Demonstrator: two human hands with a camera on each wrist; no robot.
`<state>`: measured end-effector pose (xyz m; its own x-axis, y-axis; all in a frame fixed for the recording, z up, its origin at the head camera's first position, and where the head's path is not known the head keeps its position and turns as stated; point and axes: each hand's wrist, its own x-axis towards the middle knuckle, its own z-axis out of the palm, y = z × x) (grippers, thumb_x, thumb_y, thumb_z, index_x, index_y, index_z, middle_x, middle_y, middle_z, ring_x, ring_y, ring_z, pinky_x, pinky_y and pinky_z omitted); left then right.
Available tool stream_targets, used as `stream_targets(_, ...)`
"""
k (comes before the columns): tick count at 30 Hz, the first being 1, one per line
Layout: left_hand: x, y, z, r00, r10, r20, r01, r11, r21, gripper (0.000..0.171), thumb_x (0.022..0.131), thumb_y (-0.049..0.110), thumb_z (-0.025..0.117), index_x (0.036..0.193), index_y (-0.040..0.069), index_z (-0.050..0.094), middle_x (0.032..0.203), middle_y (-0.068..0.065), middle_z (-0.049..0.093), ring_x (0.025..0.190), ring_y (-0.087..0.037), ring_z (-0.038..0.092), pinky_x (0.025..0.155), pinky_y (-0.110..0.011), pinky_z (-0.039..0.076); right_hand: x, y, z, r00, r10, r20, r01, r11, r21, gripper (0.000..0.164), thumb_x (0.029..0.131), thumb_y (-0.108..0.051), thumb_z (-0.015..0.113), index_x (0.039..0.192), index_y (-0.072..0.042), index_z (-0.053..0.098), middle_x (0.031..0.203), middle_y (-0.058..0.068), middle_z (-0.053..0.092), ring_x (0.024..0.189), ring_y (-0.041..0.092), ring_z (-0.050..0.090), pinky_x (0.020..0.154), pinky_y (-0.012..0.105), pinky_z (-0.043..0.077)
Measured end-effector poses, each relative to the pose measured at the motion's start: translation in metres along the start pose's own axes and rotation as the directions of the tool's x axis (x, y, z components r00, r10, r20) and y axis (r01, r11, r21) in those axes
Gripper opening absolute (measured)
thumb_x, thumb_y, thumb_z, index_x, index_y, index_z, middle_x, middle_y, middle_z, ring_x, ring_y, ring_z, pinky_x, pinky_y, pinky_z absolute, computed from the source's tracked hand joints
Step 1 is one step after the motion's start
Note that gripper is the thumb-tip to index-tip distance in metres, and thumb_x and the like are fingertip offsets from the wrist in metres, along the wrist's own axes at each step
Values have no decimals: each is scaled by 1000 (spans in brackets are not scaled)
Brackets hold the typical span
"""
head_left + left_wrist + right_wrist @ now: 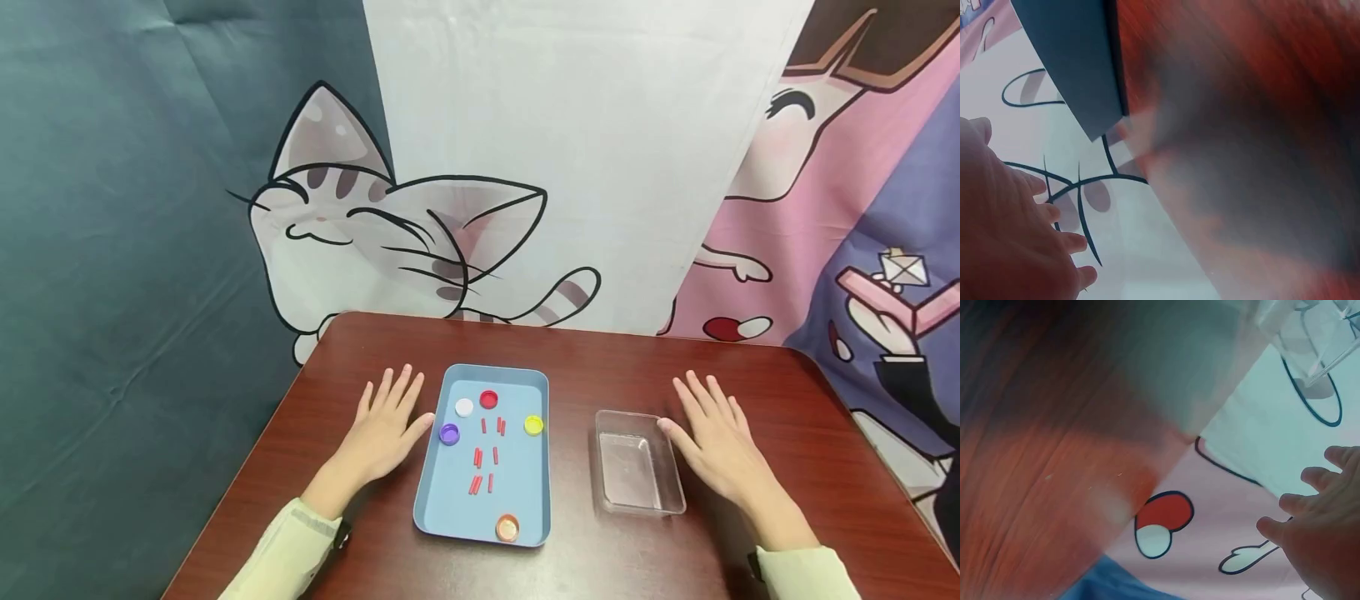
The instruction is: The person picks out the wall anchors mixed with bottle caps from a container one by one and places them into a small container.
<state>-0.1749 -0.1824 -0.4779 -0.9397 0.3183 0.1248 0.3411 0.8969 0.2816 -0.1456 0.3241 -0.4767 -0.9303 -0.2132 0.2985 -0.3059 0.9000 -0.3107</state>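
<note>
My left hand is spread just left of a blue tray, its thumb tip at the tray's edge. My right hand is spread beside a clear plastic box, thumb near the box's right rim. Neither hand holds anything. On the tray lie a white cap, a red cap, a yellow cap, a purple cap and an orange-brown cap. Several short red sticks lie in small groups between them. The wrist views show the left fingers and right fingers extended.
Tray and box stand on a dark reddish-brown wooden table, the box to the tray's right. Behind the table's far edge hangs a cloth backdrop with cartoon drawings, including a cat.
</note>
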Motion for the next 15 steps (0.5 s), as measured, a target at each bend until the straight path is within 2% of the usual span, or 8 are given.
stream_targets(15,-14,18,3,1000,15,3,-15,1000,-24,76,103,58,44,162,14,25,169,-9,19,156,-37,8,121,-63,3,4,-23,10,999,-41,-6,41,997,66,69,101,-40,60,155,-3,37,160,23,32,153,42,16,121,62,4)
